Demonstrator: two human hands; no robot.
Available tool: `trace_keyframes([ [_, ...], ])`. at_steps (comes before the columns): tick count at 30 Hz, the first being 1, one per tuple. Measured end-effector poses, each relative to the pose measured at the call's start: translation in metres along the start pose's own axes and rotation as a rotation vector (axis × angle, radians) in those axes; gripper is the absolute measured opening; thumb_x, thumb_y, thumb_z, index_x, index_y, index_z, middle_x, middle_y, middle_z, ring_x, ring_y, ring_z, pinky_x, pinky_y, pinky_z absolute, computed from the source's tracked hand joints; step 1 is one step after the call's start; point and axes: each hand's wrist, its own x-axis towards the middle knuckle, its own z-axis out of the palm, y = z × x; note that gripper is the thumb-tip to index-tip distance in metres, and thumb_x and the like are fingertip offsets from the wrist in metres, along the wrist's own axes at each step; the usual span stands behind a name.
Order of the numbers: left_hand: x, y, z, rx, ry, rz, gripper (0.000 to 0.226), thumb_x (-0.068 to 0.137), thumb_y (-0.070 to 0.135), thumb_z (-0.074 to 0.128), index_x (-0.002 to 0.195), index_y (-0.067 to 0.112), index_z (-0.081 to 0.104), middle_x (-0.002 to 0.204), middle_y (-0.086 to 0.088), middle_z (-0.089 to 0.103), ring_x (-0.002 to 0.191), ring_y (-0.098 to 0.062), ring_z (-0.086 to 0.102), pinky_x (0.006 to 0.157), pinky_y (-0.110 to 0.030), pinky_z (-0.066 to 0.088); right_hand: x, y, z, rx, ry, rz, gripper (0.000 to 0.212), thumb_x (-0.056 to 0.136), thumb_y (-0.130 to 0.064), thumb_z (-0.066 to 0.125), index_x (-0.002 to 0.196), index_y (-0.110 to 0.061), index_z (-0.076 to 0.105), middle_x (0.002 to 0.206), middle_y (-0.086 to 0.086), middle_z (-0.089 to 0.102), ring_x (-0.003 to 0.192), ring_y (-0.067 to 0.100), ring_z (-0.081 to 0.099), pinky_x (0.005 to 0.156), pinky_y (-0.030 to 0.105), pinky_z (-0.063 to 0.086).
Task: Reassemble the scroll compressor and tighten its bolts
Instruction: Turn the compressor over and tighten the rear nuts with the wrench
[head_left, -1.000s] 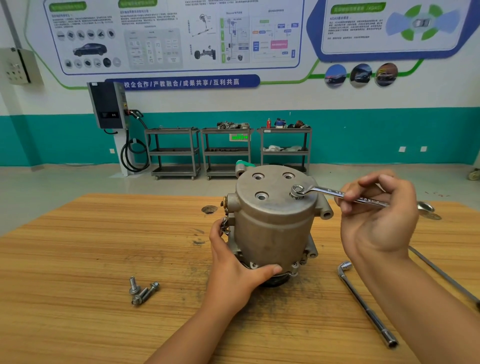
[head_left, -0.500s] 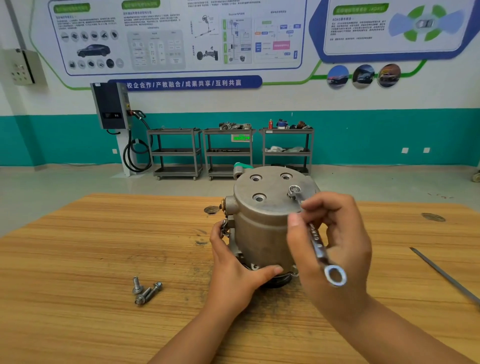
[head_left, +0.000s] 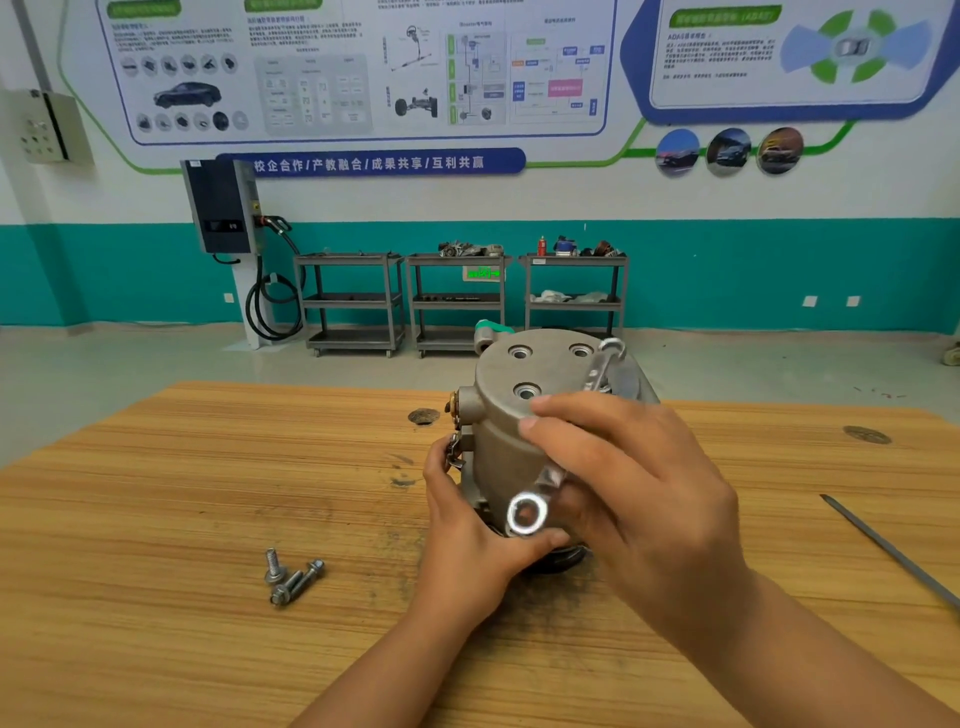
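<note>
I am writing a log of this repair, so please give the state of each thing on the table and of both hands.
Compressor: upright on the table.
Left hand: grips the compressor's base.
Right hand: holds the wrench by its shank.
Wrench: tilted, far end above the top face's right edge; whether on a bolt, cannot tell.
Loose bolts: three on the table, not fitted.
Metal rod: lying flat at the right.

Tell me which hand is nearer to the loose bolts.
Left. The left hand grips the scroll compressor, right of the bolts; the right hand, holding the wrench, is farther right.
</note>
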Motion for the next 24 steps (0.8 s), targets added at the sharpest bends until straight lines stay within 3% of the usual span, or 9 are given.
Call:
trace_keyframes([
  [2,-0.002,0.002,-0.001,-0.026,0.037,-0.006,0.123,0.041,0.062,0.081,0.135,0.048,0.003,0.146,0.004,0.037,0.13,-0.013,0.042,0.107,-0.028,0.035,0.007,0.007,-0.006,0.164,0.04,0.043,0.038,0.102,-0.034,0.035,0.102,-0.009,0.064,0.104,0.009,0.063,0.1,0.016,0.058,0.082,0.031,0.046],
  [5,-0.002,0.003,-0.001,-0.037,0.058,0.022,0.115,0.042,0.054,0.089,0.108,0.078,-0.003,0.142,0.015,0.024,0.129,-0.005,0.032,0.101,-0.021,0.026,0.016,0.022,-0.015,0.49,0.186,0.252,0.04,0.101,-0.043,0.027,0.091,-0.013,0.052,0.099,0.004,0.054,0.087,0.019,0.059,0.077,0.026,0.043],
  [7,-0.002,0.002,-0.001,-0.028,0.062,0.031,0.119,0.046,0.049,0.091,0.104,0.082,-0.008,0.138,0.021,0.02,0.125,0.0,0.028,0.098,-0.02,0.024,0.02,0.032,-0.022,0.691,0.362,0.448,0.04,0.097,-0.045,0.029,0.088,-0.013,0.051,0.093,0.003,0.053,0.07,0.018,0.059,0.066,0.027,0.043],
  [10,-0.003,0.002,-0.001,-0.017,0.071,0.044,0.121,0.049,0.046,0.092,0.102,0.082,-0.012,0.135,0.024,0.017,0.123,0.002,0.026,0.099,-0.019,0.023,0.022,0.048,-0.029,0.909,0.535,0.725,0.043,0.1,-0.04,0.024,0.083,-0.012,0.052,0.078,-0.002,0.062,0.061,0.015,0.058,0.062,0.028,0.045],
  [16,-0.003,0.003,-0.001,-0.025,0.072,0.056,0.121,0.05,0.044,0.092,0.101,0.082,-0.011,0.136,0.023,0.018,0.123,0.001,0.027,0.098,-0.02,0.024,0.02,0.061,-0.025,1.058,0.556,0.905,0.038,0.103,-0.03,0.022,0.084,-0.013,0.049,0.07,-0.001,0.064,0.061,0.011,0.059,0.061,0.023,0.048],
  [24,-0.004,0.004,-0.002,-0.013,0.079,0.051,0.122,0.049,0.047,0.092,0.1,0.083,-0.013,0.134,0.024,0.016,0.122,0.003,0.023,0.099,-0.022,0.023,0.019,0.066,-0.02,0.908,0.512,1.03,0.033,0.106,-0.019,0.024,0.081,-0.015,0.046,0.066,-0.007,0.066,0.052,0.007,0.053,0.055,0.018,0.047],
])
